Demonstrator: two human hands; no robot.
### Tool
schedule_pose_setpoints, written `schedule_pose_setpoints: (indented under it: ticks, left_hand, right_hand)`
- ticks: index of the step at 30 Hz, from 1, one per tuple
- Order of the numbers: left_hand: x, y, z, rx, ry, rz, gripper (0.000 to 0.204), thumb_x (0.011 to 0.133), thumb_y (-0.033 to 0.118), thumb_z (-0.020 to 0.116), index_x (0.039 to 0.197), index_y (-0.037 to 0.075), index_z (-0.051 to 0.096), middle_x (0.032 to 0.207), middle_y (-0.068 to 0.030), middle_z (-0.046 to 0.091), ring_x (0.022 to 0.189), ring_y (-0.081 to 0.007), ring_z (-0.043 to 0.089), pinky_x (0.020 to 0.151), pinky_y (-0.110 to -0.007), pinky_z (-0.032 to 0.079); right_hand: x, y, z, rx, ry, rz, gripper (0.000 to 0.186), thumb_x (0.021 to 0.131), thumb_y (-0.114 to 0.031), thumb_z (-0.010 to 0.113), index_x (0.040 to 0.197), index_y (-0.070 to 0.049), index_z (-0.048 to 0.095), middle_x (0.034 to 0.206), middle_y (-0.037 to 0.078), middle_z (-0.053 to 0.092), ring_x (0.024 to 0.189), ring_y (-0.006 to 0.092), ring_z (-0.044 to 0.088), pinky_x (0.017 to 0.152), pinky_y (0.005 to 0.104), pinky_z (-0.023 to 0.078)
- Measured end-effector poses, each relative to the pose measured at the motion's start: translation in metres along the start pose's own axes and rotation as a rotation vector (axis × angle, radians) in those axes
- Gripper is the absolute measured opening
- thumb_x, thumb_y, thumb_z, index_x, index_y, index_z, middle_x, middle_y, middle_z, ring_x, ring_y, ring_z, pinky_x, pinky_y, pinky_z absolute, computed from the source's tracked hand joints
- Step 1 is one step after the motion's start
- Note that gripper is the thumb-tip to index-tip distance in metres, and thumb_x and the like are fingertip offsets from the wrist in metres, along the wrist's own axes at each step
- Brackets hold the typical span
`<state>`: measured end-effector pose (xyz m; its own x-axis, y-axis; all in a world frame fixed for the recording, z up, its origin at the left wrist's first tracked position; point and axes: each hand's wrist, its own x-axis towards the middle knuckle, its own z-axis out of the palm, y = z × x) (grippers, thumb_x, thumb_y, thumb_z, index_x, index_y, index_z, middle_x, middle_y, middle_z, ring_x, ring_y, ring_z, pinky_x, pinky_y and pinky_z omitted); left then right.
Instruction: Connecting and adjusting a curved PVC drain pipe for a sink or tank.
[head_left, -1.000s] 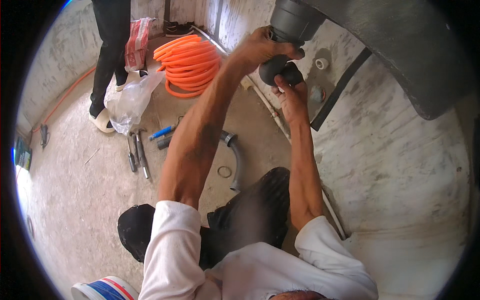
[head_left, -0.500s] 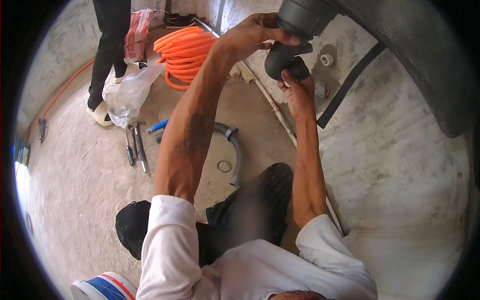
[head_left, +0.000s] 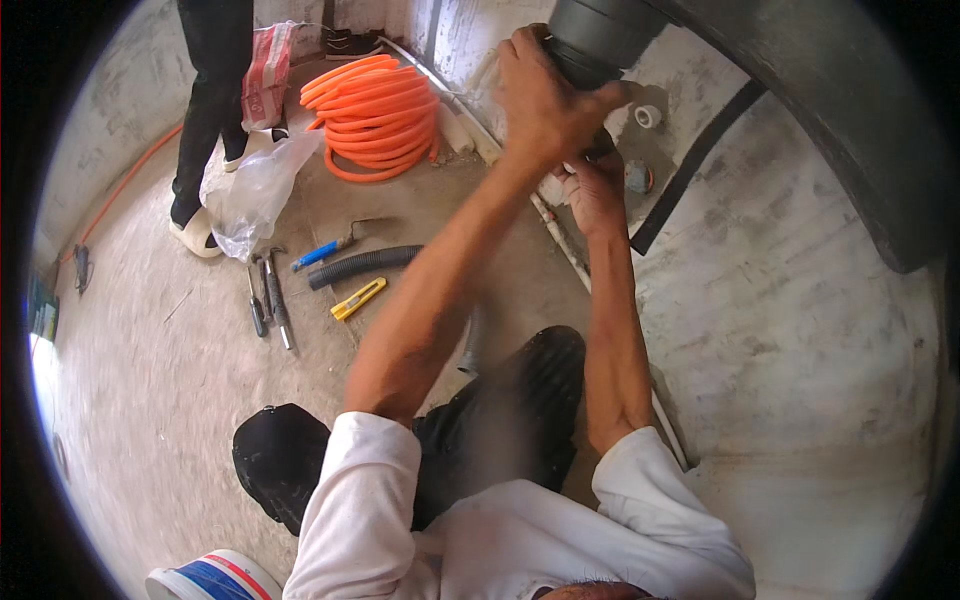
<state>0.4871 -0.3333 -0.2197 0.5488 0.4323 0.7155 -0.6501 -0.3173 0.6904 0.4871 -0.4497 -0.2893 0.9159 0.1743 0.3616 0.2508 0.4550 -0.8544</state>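
The left hand (head_left: pixel 555 105) is curving up against a dark grey cup-shaped fitting (head_left: pixel 600 45), its thumb spreading well away from its fingers; how firmly it is pressing, one cannot tell. Just below, the right hand (head_left: pixel 597 190) is pinching a dark pipe piece (head_left: pixel 601 145); the left hand is covering most of that piece, so its shape and any join to the fitting are staying hidden.

The fitting, smooth and ringed, is hanging beneath a dark slab (head_left: pixel 830 120) that the upper edge is cutting off. A black hose (head_left: pixel 700 165) is slanting down near the right hand. Behind, a pale, smeared wall (head_left: pixel 780 300) is bending with the lens, and a thin white pipe (head_left: pixel 560 240) is running along its foot.

On the dusty, rough floor (head_left: pixel 170 400), a ribbed grey hose (head_left: pixel 365 265) is disappearing under the left forearm. Beside it are lying a yellow knife (head_left: pixel 358 298), a blue-handled tool (head_left: pixel 320 256) and dark-handled tools (head_left: pixel 277 300). Farther off, a glossy orange coil (head_left: pixel 370 115) is resting near a crumpled clear bag (head_left: pixel 260 200). Another person, showing only dark-trousered legs (head_left: pixel 212 90), is standing there. A white pail (head_left: pixel 215 578) is peeking in, cropped below.
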Motion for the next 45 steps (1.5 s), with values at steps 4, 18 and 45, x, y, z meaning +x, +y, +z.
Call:
schedule_pose_setpoints:
  ticks: [4,18,45]
  left_hand:
    - [0.029,-0.007,-0.032,-0.440,-0.481,-0.154,0.059,0.067,0.026,0.087,0.109,-0.006,0.061,0.097,-0.0119,0.068,0.084,-0.0197,0.063,0.076,-0.037,0.050]
    - [-0.011,0.003,-0.018,0.063,0.004,0.062,0.087,0.071,0.037,0.080,0.134,-0.008,0.043,0.116,-0.0190,0.060,0.105,-0.0324,0.056,0.088,-0.045,0.040]
    - [-0.001,0.013,-0.028,-0.131,-0.188,-0.104,0.075,0.061,0.032,0.091,0.119,-0.004,0.061,0.107,-0.0135,0.067,0.096,-0.0246,0.065,0.086,-0.037,0.050]
  right_hand:
    - [0.002,0.004,-0.009,-0.008,0.000,0.011,0.043,0.082,-0.010,0.079,0.120,-0.013,0.059,0.107,-0.003,0.062,0.095,0.0100,0.057,0.072,0.0294,0.045]
    - [0.000,-0.001,-0.005,0.009,0.020,-0.105,0.049,0.077,-0.021,0.085,0.116,-0.008,0.057,0.104,-0.001,0.061,0.091,0.0095,0.056,0.079,0.0277,0.048]
    - [0.003,0.000,-0.016,-0.014,-0.091,-0.055,0.039,0.080,-0.014,0.081,0.114,-0.011,0.061,0.107,-0.002,0.062,0.092,0.0098,0.055,0.071,0.0291,0.044]
